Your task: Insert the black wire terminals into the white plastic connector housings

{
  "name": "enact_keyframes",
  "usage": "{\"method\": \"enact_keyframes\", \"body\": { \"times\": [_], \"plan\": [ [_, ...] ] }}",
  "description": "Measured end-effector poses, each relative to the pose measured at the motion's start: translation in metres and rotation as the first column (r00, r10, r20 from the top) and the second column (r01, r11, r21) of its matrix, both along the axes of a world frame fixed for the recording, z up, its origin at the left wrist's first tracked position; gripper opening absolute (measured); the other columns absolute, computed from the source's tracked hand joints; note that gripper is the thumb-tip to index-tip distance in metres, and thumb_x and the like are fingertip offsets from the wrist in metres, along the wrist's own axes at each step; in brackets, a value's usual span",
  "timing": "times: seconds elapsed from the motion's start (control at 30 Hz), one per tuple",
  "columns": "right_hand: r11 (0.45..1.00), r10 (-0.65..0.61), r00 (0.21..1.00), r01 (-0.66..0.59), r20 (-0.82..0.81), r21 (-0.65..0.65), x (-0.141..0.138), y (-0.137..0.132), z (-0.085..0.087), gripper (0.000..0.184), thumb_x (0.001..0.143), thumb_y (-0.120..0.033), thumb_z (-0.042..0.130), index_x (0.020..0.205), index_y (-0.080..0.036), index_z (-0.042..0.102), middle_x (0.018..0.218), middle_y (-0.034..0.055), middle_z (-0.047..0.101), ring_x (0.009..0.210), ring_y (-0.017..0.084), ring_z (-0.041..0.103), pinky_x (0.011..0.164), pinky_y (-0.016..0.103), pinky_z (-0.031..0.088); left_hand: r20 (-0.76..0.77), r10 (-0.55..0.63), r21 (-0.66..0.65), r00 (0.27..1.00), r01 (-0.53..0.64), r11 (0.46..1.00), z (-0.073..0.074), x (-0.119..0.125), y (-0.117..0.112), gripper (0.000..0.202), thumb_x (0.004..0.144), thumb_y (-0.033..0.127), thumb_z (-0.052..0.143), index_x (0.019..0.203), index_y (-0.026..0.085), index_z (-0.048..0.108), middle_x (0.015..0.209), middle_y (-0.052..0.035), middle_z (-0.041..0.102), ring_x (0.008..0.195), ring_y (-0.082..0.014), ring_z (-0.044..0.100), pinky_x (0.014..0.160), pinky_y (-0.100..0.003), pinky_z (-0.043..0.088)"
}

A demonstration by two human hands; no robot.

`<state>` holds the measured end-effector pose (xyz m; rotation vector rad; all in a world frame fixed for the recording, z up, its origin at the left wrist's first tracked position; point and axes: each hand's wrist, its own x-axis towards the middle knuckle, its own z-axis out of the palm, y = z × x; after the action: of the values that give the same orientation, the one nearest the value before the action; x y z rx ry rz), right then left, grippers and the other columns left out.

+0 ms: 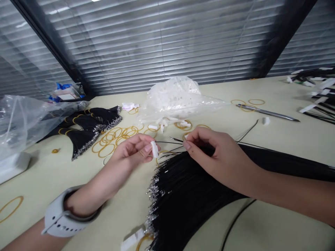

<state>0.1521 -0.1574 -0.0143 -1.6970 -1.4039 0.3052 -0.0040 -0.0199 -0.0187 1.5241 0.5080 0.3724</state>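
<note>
My left hand [132,150] pinches a small white plastic connector [154,149] between thumb and fingers, just above the table. My right hand [211,153] is closed in a pinch on thin black wires [169,142] whose ends point at the connector. Under my right hand lies a large fan of black wires with metal tips [188,188], spread across the cream table [261,136]. A grey watch [59,218] is on my left wrist.
A clear bag of white connectors [178,99] lies behind the hands. Yellow rubber bands [115,137] and bundled black wires [89,129] lie at the left, near a crumpled plastic bag [23,122]. A metal tool [267,112] and more wire bundles [319,97] lie at the right.
</note>
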Motion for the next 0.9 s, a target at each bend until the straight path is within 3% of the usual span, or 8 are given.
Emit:
{"method": "enact_keyframes", "body": {
  "times": [0.43, 0.9],
  "plan": [
    [0.998, -0.03, 1.0, 0.031, -0.009, 0.063, -0.002, -0.0011, -0.001, 0.013, 0.08, -0.023, 0.046, 0.069, -0.018, 0.048, 0.056, -0.0041, 0.044, 0.05, 0.005, 0.039, 0.044, 0.016, 0.032, -0.008, 0.028, 0.159, 1.0, -0.026, 0.987, -0.0033, 0.0013, -0.0006, 0.013, 0.079, 0.026, 0.054, 0.086, 0.015, 0.05, 0.073, 0.001, 0.051, 0.067, -0.0048, 0.046, 0.062, -0.014, 0.037],
    [0.996, -0.039, 0.999, 0.038, -0.008, -0.078, -0.002, -0.0012, -0.0011, 0.016, 0.08, -0.027, 0.045, 0.067, -0.017, 0.047, 0.059, -0.0013, 0.049, 0.054, 0.009, 0.044, 0.048, 0.021, 0.034, 0.016, 0.045, 0.024, 0.999, -0.046, 0.999, -0.0005, -0.0011, 0.0003, 0.01, 0.077, 0.024, 0.057, 0.083, 0.017, 0.053, 0.073, 0.0011, 0.051, 0.068, -0.0059, 0.046, 0.065, -0.016, 0.039]
  ]
}}
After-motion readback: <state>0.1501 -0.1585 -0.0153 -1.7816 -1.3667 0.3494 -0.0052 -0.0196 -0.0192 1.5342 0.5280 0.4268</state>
